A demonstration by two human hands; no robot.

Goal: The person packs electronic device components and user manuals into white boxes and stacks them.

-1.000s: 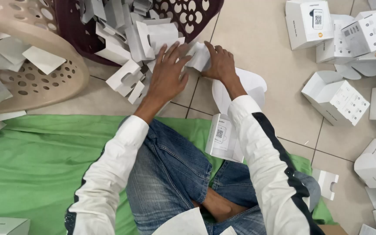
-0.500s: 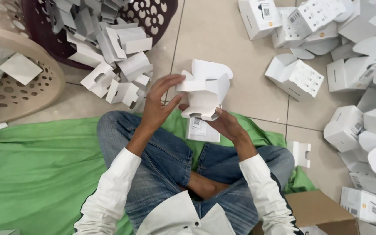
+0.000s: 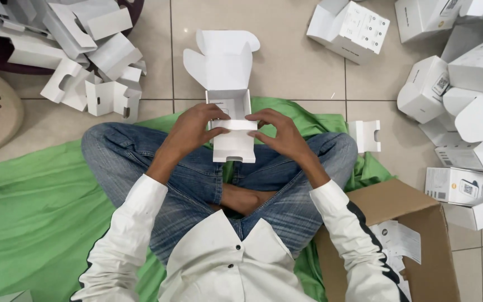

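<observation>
I saw the small white carton (image 3: 231, 120) held above my crossed legs, its lid flaps standing open and pointing away from me. My left hand (image 3: 188, 131) gripped its left side, thumb pressing the folded front flap; my right hand (image 3: 280, 131) clamped the right side, fingers curled over the same flap. Beneath lay the green cloth (image 3: 34, 207) spread on the tiled floor (image 3: 286, 61). A heap of flat white cartons (image 3: 93, 61) sat to the far left, folded white boxes (image 3: 465, 95) piled at the right, and a brown cardboard box (image 3: 415, 223) stood just beside my right knee.
</observation>
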